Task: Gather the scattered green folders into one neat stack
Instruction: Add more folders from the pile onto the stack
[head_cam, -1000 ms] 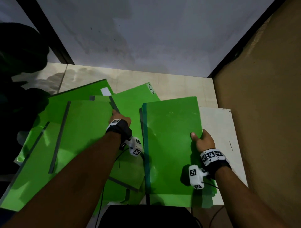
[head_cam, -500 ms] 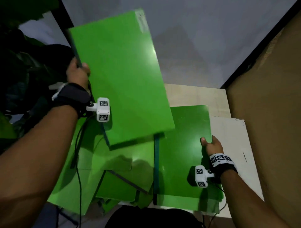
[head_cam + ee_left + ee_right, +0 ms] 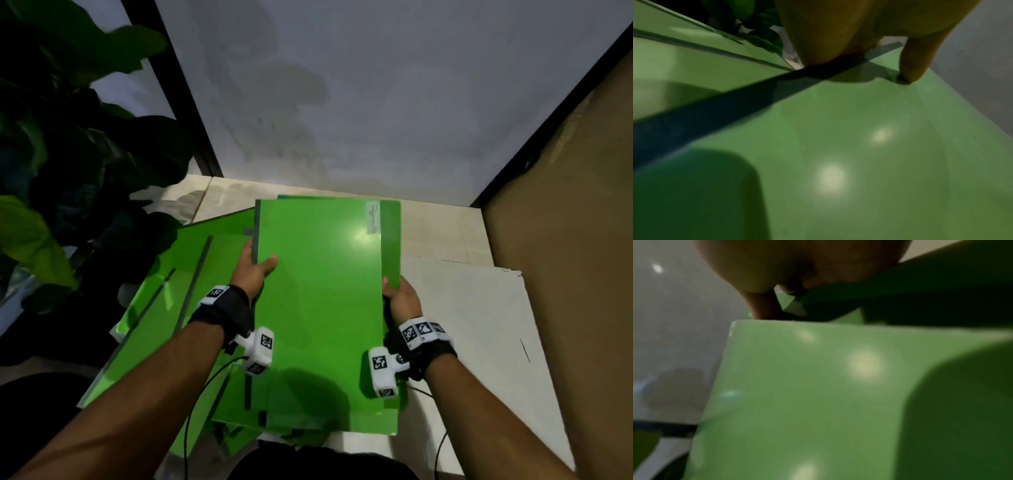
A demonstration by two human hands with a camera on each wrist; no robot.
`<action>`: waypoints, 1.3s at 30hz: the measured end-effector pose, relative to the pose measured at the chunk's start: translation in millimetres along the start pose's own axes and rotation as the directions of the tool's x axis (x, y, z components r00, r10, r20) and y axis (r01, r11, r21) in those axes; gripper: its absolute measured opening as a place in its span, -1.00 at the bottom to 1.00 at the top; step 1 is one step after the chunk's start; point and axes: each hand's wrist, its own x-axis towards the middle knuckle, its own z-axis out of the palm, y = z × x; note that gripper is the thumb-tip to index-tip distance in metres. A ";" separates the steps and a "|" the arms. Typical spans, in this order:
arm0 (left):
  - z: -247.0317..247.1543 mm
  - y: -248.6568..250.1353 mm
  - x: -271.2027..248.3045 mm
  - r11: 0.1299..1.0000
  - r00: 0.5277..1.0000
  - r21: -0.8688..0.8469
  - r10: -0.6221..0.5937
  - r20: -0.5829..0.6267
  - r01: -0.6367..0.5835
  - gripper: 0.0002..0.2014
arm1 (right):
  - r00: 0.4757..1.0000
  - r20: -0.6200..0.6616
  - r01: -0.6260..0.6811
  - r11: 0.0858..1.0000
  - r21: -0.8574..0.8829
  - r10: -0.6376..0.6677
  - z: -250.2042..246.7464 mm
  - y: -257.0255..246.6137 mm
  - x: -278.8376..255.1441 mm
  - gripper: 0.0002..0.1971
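A green folder with a white label lies on top of another green folder, whose right strip shows beside it. My left hand grips the top folder's left edge, thumb pressed on its cover and fingers underneath. At the right edge, my right hand holds the lower folder, thumb against the top folder's side. Several more green folders with grey spines lie fanned out to the left, partly under the two.
A dark leafy plant crowds the left side. A grey wall stands behind and a brown board on the right. A white sheet lies under the folders on the pale table. A dark object sits at the near edge.
My left hand took the labelled folder from the left pile, swung it up high, then brought it down onto the folder at the right. My right hand stayed at that folder's right edge.
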 end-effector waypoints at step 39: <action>6.6 -13.1 15.3 0.891 0.993 0.438 0.096 0.073 -0.119 -0.63 | 0.974 0.126 0.228 0.817 -0.530 -0.190 35.5 -10.6 57.0 -0.61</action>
